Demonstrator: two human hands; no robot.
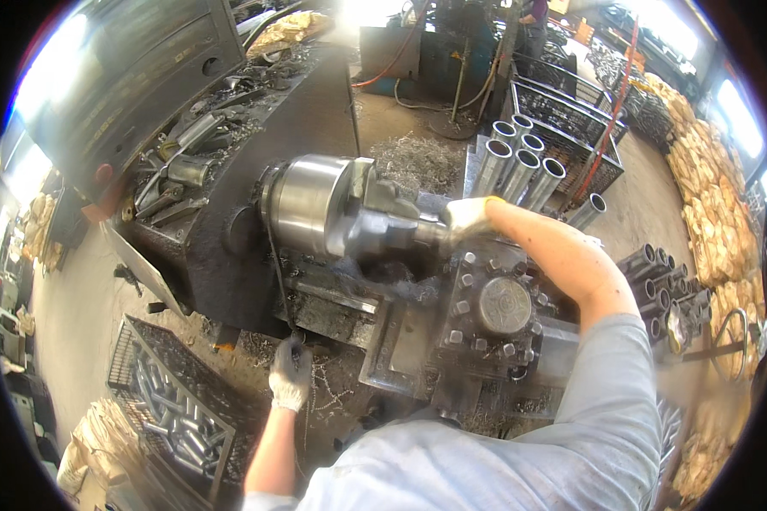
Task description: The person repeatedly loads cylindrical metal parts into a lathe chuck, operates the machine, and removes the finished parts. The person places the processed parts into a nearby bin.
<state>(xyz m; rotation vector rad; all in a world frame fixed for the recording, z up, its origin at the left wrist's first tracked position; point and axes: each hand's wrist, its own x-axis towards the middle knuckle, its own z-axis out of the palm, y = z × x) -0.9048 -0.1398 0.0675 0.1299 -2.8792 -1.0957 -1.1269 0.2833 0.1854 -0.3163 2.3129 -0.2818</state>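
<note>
Concrete floor point(77, 298), grey and dusty, runs down the left of the frame, with sacks point(102, 443) slumped at the lower left. Just right of them stands a black wire crate point(145, 341) holding short steel tubes point(175, 422). My left hand point(291, 375), in a grubby white glove, hangs low over the crate's right edge, fingers curled shut around a thin dark lever point(274, 255) that comes down from the machine above.

Upper left, a grey machine cover point(136, 77) slopes over a tray point(230, 128) littered with tools and swarf. Centre frame is the lathe's bright chuck point(302, 204) with its dark jaws gripping a steel tube point(430, 232), which juts rightward. My right hand point(467, 217), gloved white, is clamped on the free end of that tube, just right of the chuck. Below it sits the tool post point(503, 307), a heavy block ringed with bolt heads, with curled chips on the bed around it.

Right of centre, finished tubes point(520, 166) lean in a bundle against another wire basket point(571, 119); more tubes point(665, 277) are stacked at mid right. Along the far right, tan sacks point(707, 196) pile up under bright windows point(737, 115). At the top, another machine point(435, 51) stands with hoses trailing.
</note>
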